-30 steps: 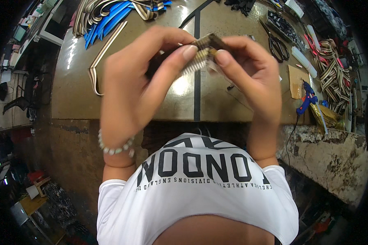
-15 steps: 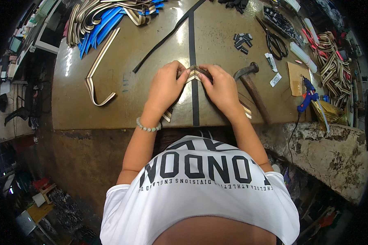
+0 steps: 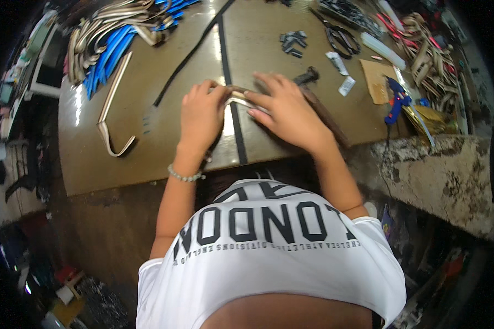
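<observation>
A striped webbing strap (image 3: 237, 99) in tan, dark and cream is bent at an angle over the black line on the table. My left hand (image 3: 202, 118) is closed on its left side, and the strap runs down beneath that palm. Over the right side reaches my right hand (image 3: 291, 114), fingers stretched and apart, the index fingertip touching the strap or just over it; blur hides which. Right beside that hand lies a hammer (image 3: 328, 116) with a wooden handle, its metal head partly behind my fingers.
Another bent strap (image 3: 110, 101) lies at left, below a pile of straps (image 3: 101, 33) and blue strips (image 3: 112, 52). Rightward are small black pieces (image 3: 293, 43), scissors (image 3: 343, 43), white labels (image 3: 346, 85), cardboard (image 3: 374, 82), a blue glue gun (image 3: 395, 101) and more straps (image 3: 433, 68).
My right hand has loosened, its fingers lifting and spreading from the strap. My left hand still holds on. The whole view has shifted and tilted, so the table appears further left.
</observation>
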{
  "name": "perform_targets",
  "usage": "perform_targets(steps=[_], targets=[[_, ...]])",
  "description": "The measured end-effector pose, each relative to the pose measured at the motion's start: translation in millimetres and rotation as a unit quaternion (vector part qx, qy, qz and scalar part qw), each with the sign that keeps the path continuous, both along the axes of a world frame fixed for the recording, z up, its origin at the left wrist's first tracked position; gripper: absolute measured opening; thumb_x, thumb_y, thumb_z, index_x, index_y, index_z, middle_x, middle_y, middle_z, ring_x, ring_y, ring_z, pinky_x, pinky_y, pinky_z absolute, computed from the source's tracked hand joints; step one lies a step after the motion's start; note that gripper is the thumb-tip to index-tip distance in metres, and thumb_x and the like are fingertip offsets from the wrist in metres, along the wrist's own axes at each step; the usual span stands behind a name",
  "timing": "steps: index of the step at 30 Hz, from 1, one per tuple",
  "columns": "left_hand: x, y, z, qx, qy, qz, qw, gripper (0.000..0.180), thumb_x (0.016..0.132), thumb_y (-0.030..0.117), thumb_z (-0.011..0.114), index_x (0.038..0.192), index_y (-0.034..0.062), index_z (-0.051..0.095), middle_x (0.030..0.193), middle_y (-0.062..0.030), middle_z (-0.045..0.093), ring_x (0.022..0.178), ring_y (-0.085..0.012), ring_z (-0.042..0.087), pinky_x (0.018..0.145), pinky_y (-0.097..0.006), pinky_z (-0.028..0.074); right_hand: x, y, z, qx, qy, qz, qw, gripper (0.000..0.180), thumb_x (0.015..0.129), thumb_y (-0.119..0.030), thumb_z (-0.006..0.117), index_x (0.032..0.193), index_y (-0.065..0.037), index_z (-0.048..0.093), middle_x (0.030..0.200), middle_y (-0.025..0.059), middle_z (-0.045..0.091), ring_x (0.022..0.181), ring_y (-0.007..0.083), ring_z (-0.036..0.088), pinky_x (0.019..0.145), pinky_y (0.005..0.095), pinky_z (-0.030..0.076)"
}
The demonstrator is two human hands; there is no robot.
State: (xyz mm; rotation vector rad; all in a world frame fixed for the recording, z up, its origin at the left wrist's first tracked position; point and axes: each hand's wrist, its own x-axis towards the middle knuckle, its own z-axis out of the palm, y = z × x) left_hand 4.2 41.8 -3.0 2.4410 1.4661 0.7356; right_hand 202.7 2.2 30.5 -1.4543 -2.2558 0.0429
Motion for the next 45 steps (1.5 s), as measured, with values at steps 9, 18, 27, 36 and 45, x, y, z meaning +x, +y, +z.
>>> perform_targets(steps=[9,18,27,36,45], targets=[[-14,-11,12,-0.096,0.049,0.016,0.994,0.039,0.089,0.011,0.063,0.123,0.0273,0.069,0.091,-0.0097,0.053,0.089,-0.0271,0.055,0.081,-0.038,0.046,264,-62,-70,0.270,0.059,-0.599,0.751,0.070,0.072,-0.052,0.084,0.107,0.003,0.059,0.107,0.0229,0.055,0.109,0.0335,0.052,0.086,0.0444,0.049],[-17,-4,10,-0.166,-0.097,0.060,0.979,0.020,0.085,0.020,0.071,0.103,0.0110,0.069,0.087,-0.0103,0.059,0.088,-0.0294,0.058,0.078,-0.040,0.047,128,-3,23,-0.066,0.355,-0.303,0.882,0.037,0.092,-0.033,0.070,0.114,-0.005,0.063,0.092,0.0043,0.068,0.077,0.0151,0.062,0.070,0.0335,0.052],[-15,-9,9,-0.132,-0.068,0.061,0.987,0.016,0.088,0.020,0.067,0.103,0.0170,0.073,0.090,-0.0072,0.061,0.092,-0.0283,0.059,0.082,-0.038,0.048,27,42,20,-0.175,0.153,-0.037,0.972,0.056,0.089,-0.045,0.068,0.106,0.006,0.055,0.072,0.0243,0.064,0.067,0.0393,0.066,0.061,0.0427,0.051],[-14,-12,10,-0.125,-0.063,0.065,0.988,0.016,0.088,0.019,0.066,0.102,0.0173,0.074,0.091,-0.0073,0.061,0.093,-0.0288,0.058,0.083,-0.039,0.048,25,33,25,-0.209,0.100,-0.040,0.972,0.049,0.090,-0.038,0.069,0.111,0.004,0.054,0.076,0.0198,0.067,0.065,0.0338,0.066,0.060,0.0388,0.048],[-13,-12,8,-0.116,-0.052,0.059,0.990,0.017,0.087,0.019,0.067,0.103,0.0184,0.074,0.090,-0.0069,0.060,0.094,-0.0284,0.058,0.083,-0.040,0.048,26,13,29,-0.150,0.070,-0.014,0.986,0.049,0.091,-0.038,0.067,0.115,0.003,0.055,0.077,0.0199,0.067,0.070,0.0379,0.067,0.064,0.0405,0.050]])
